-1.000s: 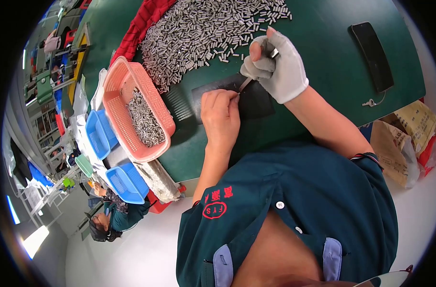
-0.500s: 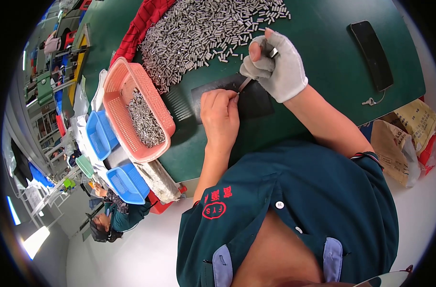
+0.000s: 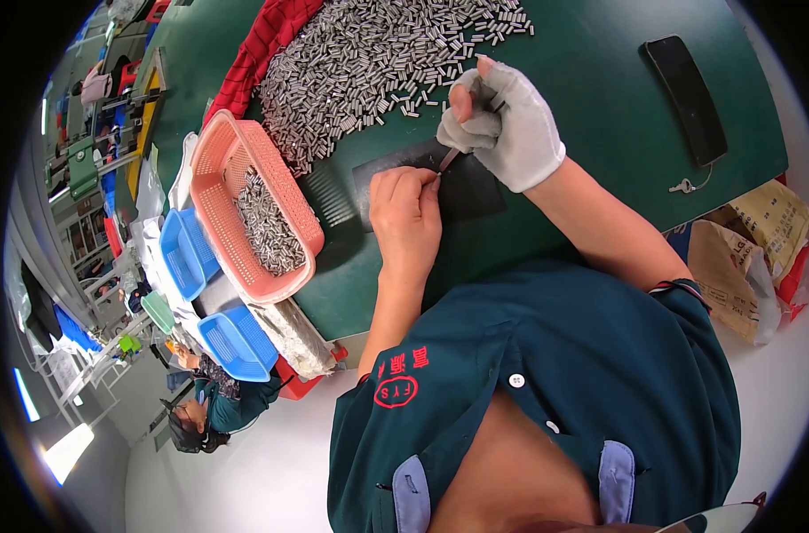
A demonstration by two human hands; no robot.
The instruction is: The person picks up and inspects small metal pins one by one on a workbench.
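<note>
White-gloved R hand (image 3: pixel 515 129) grips thin silver metal tool (image 3: pixel 448 161) over black rectangular mat (image 3: pixel 477 191); bare L hand (image 3: pixel 406 209) bent over mat, can't tell grip; silver metal cylinders (image 3: pixel 360 75) piled beyond mat.

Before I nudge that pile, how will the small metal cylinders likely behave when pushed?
The metal cylinders will probably roll, being round-sided on a flat green table. Their shiny surfaces suggest slipperiness. Heaped loosely, they'd likely scatter.

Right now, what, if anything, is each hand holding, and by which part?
The gloved right hand grips a slim tool by its upper part, lower end showing; whether the left hand pinches anything cannot be told.
</note>
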